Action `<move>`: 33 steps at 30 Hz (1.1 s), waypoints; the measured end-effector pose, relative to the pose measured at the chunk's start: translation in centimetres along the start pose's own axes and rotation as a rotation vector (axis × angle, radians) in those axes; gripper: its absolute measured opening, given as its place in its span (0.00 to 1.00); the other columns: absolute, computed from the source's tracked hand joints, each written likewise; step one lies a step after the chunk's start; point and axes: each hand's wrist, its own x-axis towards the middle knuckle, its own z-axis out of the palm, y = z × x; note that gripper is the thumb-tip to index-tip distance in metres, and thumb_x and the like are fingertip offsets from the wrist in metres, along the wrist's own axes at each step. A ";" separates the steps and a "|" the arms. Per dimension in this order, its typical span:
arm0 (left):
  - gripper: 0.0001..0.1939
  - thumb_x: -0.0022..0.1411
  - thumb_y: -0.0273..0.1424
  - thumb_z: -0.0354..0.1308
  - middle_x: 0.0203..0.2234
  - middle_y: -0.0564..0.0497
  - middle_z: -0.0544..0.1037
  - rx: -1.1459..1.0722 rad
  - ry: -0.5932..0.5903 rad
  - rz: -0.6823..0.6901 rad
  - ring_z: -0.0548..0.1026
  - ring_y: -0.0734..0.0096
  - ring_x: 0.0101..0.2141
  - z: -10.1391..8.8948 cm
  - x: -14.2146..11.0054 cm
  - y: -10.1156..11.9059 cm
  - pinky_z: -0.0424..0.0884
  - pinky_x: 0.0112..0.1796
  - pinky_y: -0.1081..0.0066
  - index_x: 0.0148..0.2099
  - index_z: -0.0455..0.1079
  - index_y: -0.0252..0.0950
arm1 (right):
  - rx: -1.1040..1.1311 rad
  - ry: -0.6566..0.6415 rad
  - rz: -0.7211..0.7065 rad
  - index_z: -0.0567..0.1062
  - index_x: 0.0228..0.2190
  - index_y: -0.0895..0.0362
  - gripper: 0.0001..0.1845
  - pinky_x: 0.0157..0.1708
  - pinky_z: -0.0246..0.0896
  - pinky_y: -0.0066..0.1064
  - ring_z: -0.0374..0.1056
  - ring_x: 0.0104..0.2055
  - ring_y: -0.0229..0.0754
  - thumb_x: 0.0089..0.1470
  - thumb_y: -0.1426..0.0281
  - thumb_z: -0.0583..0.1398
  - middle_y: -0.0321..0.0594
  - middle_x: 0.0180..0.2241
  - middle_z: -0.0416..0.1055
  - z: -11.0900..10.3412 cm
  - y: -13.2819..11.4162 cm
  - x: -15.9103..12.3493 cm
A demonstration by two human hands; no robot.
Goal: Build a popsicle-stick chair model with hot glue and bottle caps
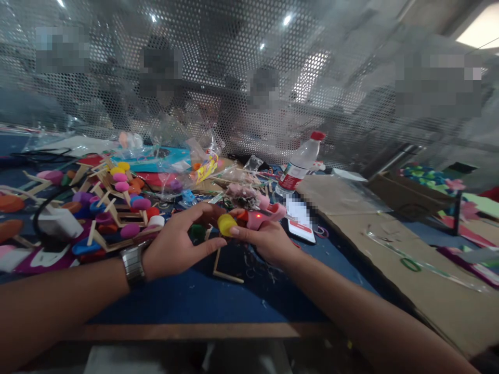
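My right hand (273,244) is closed around a pink glue gun (259,219) with an orange nozzle end and a lit red light. The thumb of that hand rests on a round yellow piece (226,225) in front of the nozzle. My left hand (183,239), with a metal watch at the wrist, curves around the yellow piece's left side. Its thumb and fingers are apart; whether the fingertips touch the piece I cannot tell. Below both hands, thin wooden sticks (228,277) joined at a corner lie on the blue table. A dark green piece (198,231) shows behind my left hand.
Left, wooden-stick pieces with coloured round parts (130,231) pile up near a white plug (60,227). A bottle (298,165) with a red cap and a phone (300,223) stand and lie beyond my right hand. Cardboard (351,208) covers the right side; a perforated metal screen (218,67) rises behind.
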 end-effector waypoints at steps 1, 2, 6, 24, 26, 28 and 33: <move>0.23 0.62 0.37 0.63 0.49 0.43 0.78 0.030 -0.001 0.009 0.79 0.59 0.46 0.0 -0.1 0.0 0.77 0.47 0.62 0.56 0.66 0.37 | 0.007 0.008 0.004 0.79 0.33 0.53 0.20 0.29 0.66 0.32 0.68 0.28 0.39 0.36 0.60 0.74 0.33 0.25 0.73 0.0 0.0 0.0; 0.26 0.61 0.38 0.64 0.52 0.42 0.77 0.064 0.000 0.020 0.78 0.58 0.48 0.0 -0.2 0.0 0.76 0.49 0.60 0.59 0.64 0.37 | 0.020 0.021 0.007 0.79 0.32 0.53 0.20 0.28 0.65 0.31 0.67 0.27 0.38 0.36 0.60 0.75 0.33 0.25 0.73 0.0 0.0 0.1; 0.26 0.63 0.37 0.62 0.57 0.43 0.75 0.220 -0.041 0.100 0.73 0.53 0.56 -0.1 -0.2 0.0 0.69 0.58 0.55 0.61 0.65 0.40 | 0.088 0.084 0.008 0.80 0.31 0.54 0.22 0.27 0.61 0.30 0.64 0.25 0.35 0.33 0.59 0.76 0.33 0.25 0.73 -0.1 0.4 0.2; 0.43 0.61 0.35 0.64 0.65 0.42 0.66 0.186 -0.060 0.035 0.71 0.51 0.59 0.0 -0.4 0.0 0.71 0.57 0.54 0.72 0.47 0.45 | 0.056 0.085 -0.017 0.80 0.37 0.53 0.23 0.25 0.54 0.29 0.60 0.25 0.35 0.40 0.54 0.72 0.33 0.25 0.71 -0.8 1.3 0.5; 0.41 0.61 0.36 0.64 0.65 0.42 0.65 0.213 -0.067 0.051 0.68 0.51 0.62 0.0 -0.4 0.0 0.67 0.60 0.53 0.71 0.49 0.44 | 0.063 0.086 -0.011 0.80 0.37 0.52 0.23 0.24 0.54 0.30 0.60 0.24 0.35 0.39 0.54 0.72 0.33 0.25 0.71 -0.7 1.2 0.5; 0.38 0.62 0.37 0.63 0.66 0.42 0.64 0.236 -0.075 0.069 0.66 0.52 0.63 -0.1 -0.3 0.1 0.65 0.61 0.54 0.70 0.52 0.42 | 0.073 0.097 0.001 0.80 0.36 0.53 0.24 0.25 0.55 0.30 0.61 0.25 0.36 0.37 0.54 0.73 0.33 0.26 0.71 -0.6 1.0 0.4; 0.32 0.63 0.38 0.62 0.63 0.41 0.69 0.246 -0.116 0.078 0.69 0.51 0.61 -0.1 -0.3 0.0 0.67 0.59 0.54 0.66 0.59 0.38 | 0.045 0.110 0.002 0.79 0.32 0.54 0.22 0.26 0.57 0.30 0.62 0.25 0.36 0.37 0.55 0.73 0.33 0.23 0.70 -0.5 1.1 0.4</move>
